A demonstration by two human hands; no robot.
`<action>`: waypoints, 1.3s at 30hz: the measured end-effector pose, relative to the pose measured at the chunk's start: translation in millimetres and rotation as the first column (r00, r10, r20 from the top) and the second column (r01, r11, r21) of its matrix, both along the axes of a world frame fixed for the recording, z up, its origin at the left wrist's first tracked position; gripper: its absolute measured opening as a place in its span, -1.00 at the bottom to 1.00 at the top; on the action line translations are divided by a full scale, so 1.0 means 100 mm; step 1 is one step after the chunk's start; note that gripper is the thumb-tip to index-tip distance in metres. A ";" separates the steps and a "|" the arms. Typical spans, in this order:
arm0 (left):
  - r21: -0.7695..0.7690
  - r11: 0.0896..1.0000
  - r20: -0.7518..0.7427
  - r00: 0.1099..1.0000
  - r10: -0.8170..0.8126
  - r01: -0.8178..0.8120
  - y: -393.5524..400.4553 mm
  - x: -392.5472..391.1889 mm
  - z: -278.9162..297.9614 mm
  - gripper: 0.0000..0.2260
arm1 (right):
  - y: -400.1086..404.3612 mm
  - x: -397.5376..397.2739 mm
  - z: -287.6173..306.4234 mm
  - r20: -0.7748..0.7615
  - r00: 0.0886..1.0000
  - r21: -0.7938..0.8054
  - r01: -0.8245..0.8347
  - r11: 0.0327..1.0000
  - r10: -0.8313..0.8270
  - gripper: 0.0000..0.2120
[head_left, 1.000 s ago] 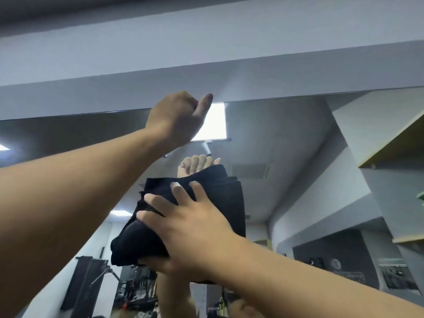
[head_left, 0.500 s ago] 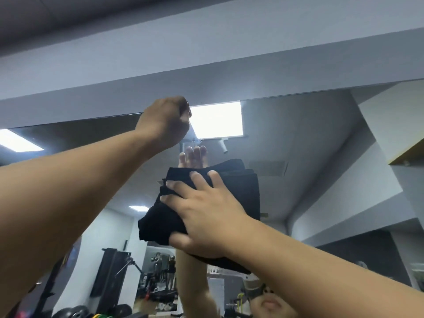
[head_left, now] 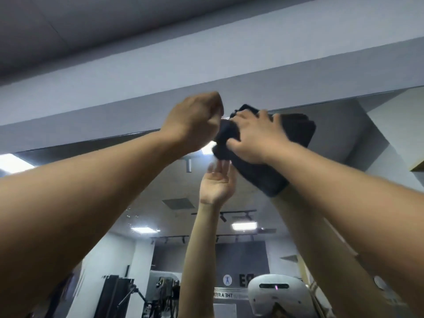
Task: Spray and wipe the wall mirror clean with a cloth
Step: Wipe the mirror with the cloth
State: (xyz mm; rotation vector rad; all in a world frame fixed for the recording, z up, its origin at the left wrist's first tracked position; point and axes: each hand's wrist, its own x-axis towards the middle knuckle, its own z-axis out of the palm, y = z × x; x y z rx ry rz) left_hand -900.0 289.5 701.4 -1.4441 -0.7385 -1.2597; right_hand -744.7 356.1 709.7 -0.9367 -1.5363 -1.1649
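The large frameless wall mirror (head_left: 332,157) is the landmark here; its top edge runs just under a pale grey wall beam (head_left: 206,72). At that top edge the folded black cloth (head_left: 259,177) lies flat against the glass, its upper corner lapping slightly over the edge onto the beam. The right hand (head_left: 254,136) presses on the cloth with fingers spread and only lightly bent, so its grip is apart, pushing rather than clenching. The left hand (head_left: 195,120) sits just beside it at the same edge, fingers curled in a fist right against the cloth's left end; whether that grip pinches the fabric or is merely closed on nothing I cannot tell, because the knuckles hide the fingertips. No spray bottle is in view.

Below the cloth, the mirror shows a scatter of fine droplets (head_left: 137,223) in its lower left part, well apart from the cloth.

The step in hand looks like the wiping stage, working along the mirror's uppermost strip. The next move probably calls for steady flat pressure while drawing the cloth sideways along the top edge, then down toward the droplets, keeping the folded pad from bunching or sliding off onto the beam.
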 end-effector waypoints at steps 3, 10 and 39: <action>-0.016 0.999 -0.041 0.998 0.038 -0.039 0.06 -0.21 -0.01 -0.81 | -0.02 0.01 0.33 -0.233 0.972 -0.039 0.008 0.999 -0.017 -0.41; -0.099 0.994 0.062 0.997 0.048 -0.042 0.22 -0.68 0.03 -0.75 | -0.02 -0.45 0.03 -0.136 0.989 -0.001 0.053 0.999 -0.052 -0.39; -0.348 0.928 0.165 0.966 0.198 -0.131 0.62 -1.67 0.06 -0.56 | -0.01 -0.80 0.06 -0.182 0.983 -0.007 0.034 0.999 -0.035 -0.38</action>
